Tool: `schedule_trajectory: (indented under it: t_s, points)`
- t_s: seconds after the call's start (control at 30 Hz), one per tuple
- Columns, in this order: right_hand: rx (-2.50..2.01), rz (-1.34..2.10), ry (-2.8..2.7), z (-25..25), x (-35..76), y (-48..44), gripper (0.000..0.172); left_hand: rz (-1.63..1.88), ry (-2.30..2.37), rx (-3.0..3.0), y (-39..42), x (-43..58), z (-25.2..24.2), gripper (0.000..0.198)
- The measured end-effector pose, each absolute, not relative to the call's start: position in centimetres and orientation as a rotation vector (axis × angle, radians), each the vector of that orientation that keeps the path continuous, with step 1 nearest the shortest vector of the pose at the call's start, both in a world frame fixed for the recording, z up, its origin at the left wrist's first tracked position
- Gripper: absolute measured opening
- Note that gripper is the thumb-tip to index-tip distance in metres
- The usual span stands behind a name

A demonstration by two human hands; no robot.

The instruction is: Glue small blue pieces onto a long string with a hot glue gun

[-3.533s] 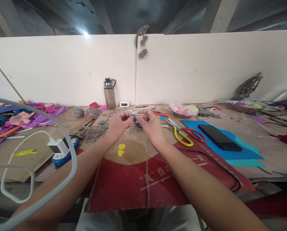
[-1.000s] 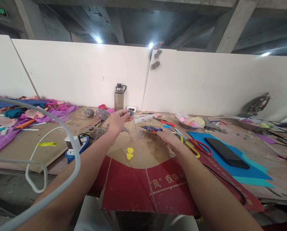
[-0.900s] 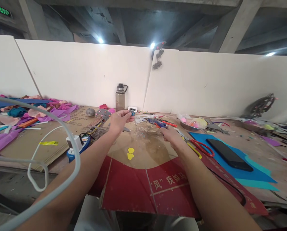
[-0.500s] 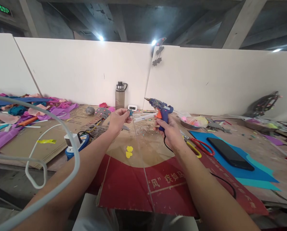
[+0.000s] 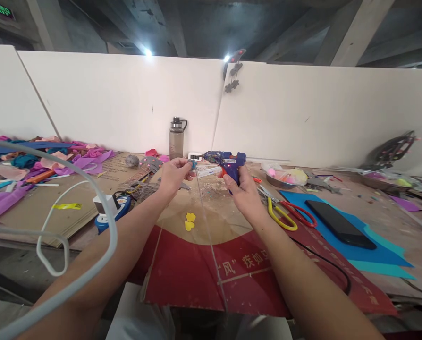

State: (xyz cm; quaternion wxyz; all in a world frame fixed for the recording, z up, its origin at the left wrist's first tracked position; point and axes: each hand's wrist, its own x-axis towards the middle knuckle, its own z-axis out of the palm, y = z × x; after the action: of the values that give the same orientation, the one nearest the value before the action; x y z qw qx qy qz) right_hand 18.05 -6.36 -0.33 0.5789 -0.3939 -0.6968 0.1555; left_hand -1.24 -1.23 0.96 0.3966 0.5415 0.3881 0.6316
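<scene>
My right hand [image 5: 244, 191] is wrapped round the handle of a blue glue gun [image 5: 228, 163], held level with its nozzle pointing left. My left hand [image 5: 177, 175] pinches a small teal piece [image 5: 193, 165] between thumb and fingertips; its exact kind is too small to make out. The nozzle is close to this piece, and I cannot tell if they touch. Below both hands, two small yellow cut-out pieces [image 5: 189, 221] lie on the brown and red cardboard [image 5: 182, 269].
Red-handled and yellow-handled scissors [image 5: 283, 218] lie right, beside a black phone [image 5: 340, 224] on blue sheets. A bottle [image 5: 176, 139] stands at the back. A blue power strip [image 5: 113, 215] and coloured scraps [image 5: 55, 163] lie left. A pale cable [image 5: 108, 226] loops across the left foreground.
My right hand has lowered the glue gun and brought it left, levelling it so the nozzle comes close to the teal piece. My left hand has hardly moved.
</scene>
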Motion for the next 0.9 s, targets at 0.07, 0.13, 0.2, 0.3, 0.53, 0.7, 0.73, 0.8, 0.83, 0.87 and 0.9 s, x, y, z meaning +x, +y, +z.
schedule_trajectory:
  t_s: [0.07, 0.13, 0.2, 0.3, 0.53, 0.7, 0.73, 0.8, 0.83, 0.87, 0.9]
  points:
    - [-0.930, 0.308, -1.645, -0.16, 17.96, -6.56, 0.042, 1.599, 0.987, 1.377, -1.34, -1.20, 1.03, 0.019]
    - [-0.941, 0.295, -1.667, -0.10, 17.85, -6.73, 0.044, 1.601, 0.986, 1.374, -1.44, -1.18, 1.10, 0.019]
    - [-0.972, 0.279, -1.696, -0.21, 17.79, -6.80, 0.044, 1.606, 0.981, 1.369, -1.49, -1.19, 1.13, 0.019]
    - [-1.002, 0.245, -1.727, -0.45, 17.78, -6.79, 0.042, 1.612, 0.972, 1.365, -1.43, -1.21, 1.08, 0.019]
    - [-1.017, 0.220, -1.760, -0.25, 17.64, -7.05, 0.038, 1.611, 0.976, 1.349, -1.62, -1.05, 1.28, 0.018]
    - [-1.040, 0.199, -1.767, -0.33, 17.60, -7.06, 0.039, 1.604, 0.977, 1.359, -1.86, -0.98, 1.43, 0.017]
    - [-1.042, 0.193, -1.767, -0.35, 17.60, -7.06, 0.038, 1.604, 0.974, 1.363, -1.82, -1.00, 1.39, 0.018]
    - [-1.047, 0.184, -1.765, -0.33, 17.60, -7.08, 0.038, 1.603, 0.970, 1.374, -1.70, -1.05, 1.27, 0.019]
    - [-1.051, 0.182, -1.766, -0.30, 17.59, -7.11, 0.038, 1.602, 0.970, 1.381, -1.63, -1.08, 1.20, 0.019]
    - [-1.054, 0.181, -1.767, -0.26, 17.58, -7.15, 0.038, 1.602, 0.971, 1.387, -1.57, -1.11, 1.15, 0.019]
    - [-1.056, 0.181, -1.769, -0.22, 17.57, -7.18, 0.038, 1.602, 0.973, 1.391, -1.52, -1.12, 1.10, 0.020]
